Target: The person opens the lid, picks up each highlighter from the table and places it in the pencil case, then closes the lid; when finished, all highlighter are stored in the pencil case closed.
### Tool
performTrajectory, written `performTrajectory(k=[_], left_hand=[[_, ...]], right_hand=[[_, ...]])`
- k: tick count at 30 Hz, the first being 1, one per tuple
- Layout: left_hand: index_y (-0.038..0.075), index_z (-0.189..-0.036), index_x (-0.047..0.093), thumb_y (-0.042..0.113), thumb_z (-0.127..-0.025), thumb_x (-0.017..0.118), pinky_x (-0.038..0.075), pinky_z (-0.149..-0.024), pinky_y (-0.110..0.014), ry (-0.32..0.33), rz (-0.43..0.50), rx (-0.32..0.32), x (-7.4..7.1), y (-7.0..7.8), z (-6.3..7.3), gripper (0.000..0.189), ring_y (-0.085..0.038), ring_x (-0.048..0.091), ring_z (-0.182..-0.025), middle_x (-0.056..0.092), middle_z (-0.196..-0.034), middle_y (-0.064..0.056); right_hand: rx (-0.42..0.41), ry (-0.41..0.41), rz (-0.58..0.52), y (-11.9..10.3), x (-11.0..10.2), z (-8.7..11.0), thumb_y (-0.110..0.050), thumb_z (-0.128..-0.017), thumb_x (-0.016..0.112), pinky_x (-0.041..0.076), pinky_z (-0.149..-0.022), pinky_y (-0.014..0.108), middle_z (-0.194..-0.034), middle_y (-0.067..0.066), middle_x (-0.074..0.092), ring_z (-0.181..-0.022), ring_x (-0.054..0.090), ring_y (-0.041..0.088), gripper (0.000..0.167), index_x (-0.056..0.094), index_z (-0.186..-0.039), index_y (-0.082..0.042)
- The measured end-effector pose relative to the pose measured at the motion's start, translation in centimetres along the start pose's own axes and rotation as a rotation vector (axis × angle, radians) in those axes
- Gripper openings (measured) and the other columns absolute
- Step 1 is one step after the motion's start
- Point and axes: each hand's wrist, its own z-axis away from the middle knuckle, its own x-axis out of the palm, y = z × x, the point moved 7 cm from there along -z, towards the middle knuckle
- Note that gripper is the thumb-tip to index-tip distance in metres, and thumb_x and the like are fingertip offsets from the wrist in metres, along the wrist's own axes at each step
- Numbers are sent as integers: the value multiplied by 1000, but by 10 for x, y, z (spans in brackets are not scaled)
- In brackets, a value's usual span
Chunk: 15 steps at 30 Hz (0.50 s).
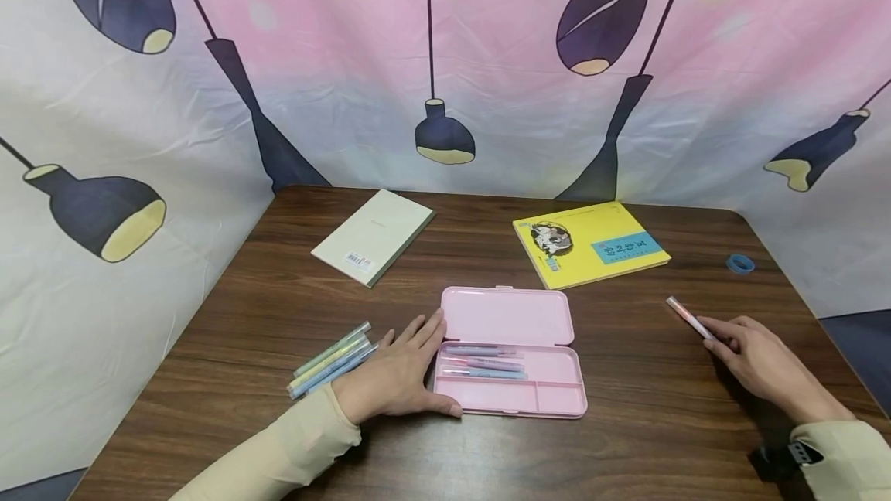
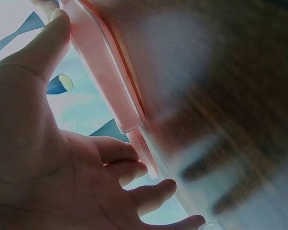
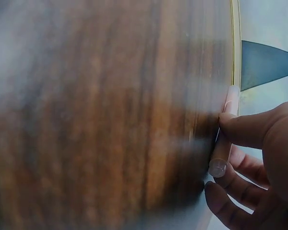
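A pink pencil case [image 1: 560, 400] lies opened flat on the table, several slim markers [image 1: 483, 362] in its upper compartment and the two lower compartments bare. Against its left side rests my left hand [image 1: 397, 377], fingers extended; the left wrist view shows the thumb at the edge of the pink case [image 2: 103, 72]. Over on the right, my right hand [image 1: 755, 362] pinches a white-and-pink marker [image 1: 685, 315] between thumb and fingers. The right wrist view shows that marker [image 3: 222, 148] close to the tabletop. Left of the left hand, several coloured markers [image 1: 327, 362] lie side by side.
A pale green notebook [image 1: 376, 234] lies behind the case to the left. To the right at the back is a yellow book [image 1: 585, 246], with a blue tape roll [image 1: 740, 264] near the right edge. A printed cloth [image 1: 348, 60] hangs behind the wooden table [image 1: 244, 315].
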Motion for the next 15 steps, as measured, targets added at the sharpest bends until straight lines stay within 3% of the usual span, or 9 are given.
performTrajectory(k=[15], left_hand=[[10, -160, 17, 79, -72, 67, 22, -113, -67, -6, -9, 0, 1, -1, -1, 123, -34, 14, -152, 6, -168, -4]], right_hand=[[-8, 17, 0, 0, -1, 0, -9, -95, 66, 31, -58, 30, -85, 6, 57, -68, 41, 15, 36, 63, -128, 6]])
